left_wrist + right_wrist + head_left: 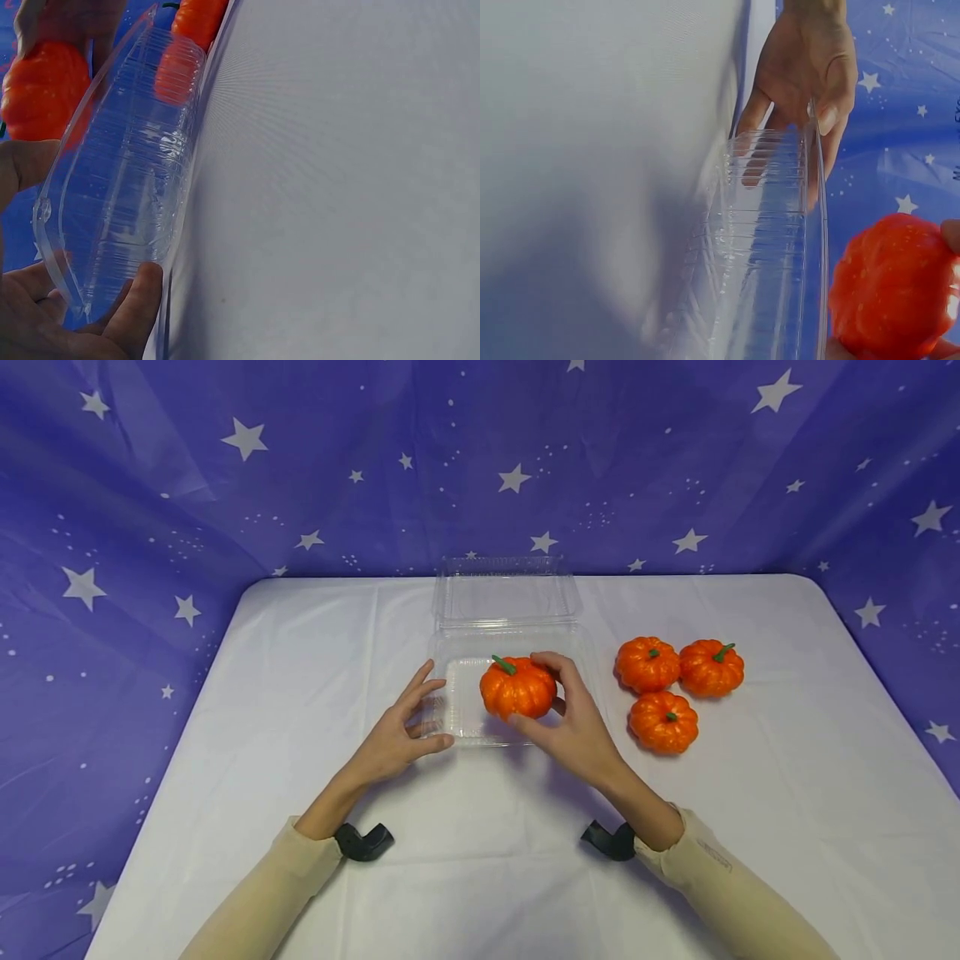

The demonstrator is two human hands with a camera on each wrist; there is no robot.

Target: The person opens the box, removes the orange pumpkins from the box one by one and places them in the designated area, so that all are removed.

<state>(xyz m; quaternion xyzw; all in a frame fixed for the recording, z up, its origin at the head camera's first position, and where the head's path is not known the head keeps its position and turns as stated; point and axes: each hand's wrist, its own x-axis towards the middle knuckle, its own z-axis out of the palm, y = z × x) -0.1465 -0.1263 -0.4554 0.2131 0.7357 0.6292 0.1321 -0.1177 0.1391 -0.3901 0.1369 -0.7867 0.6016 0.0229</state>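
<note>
A small orange toy pumpkin (516, 692) with a green stem is gripped by my right hand (577, 720), thumb in front and fingers behind. It hangs over the base of a clear plastic clamshell container (467, 727), whose lid (506, 597) lies folded back on the far side. At the container's left end is my left hand (393, 739), its fingers spread and fairly straight. In the right wrist view those left-hand fingers (759, 159) lie along the end wall; firm contact is hard to tell. The held pumpkin (892, 289) stands above the rim there.
Three more toy pumpkins sit grouped right of the container: one at the back left (647, 665), one at the back right (712, 668) and one in front (663, 722). A white cloth (480, 877) covers the table. A purple starry curtain (390, 502) rises behind it.
</note>
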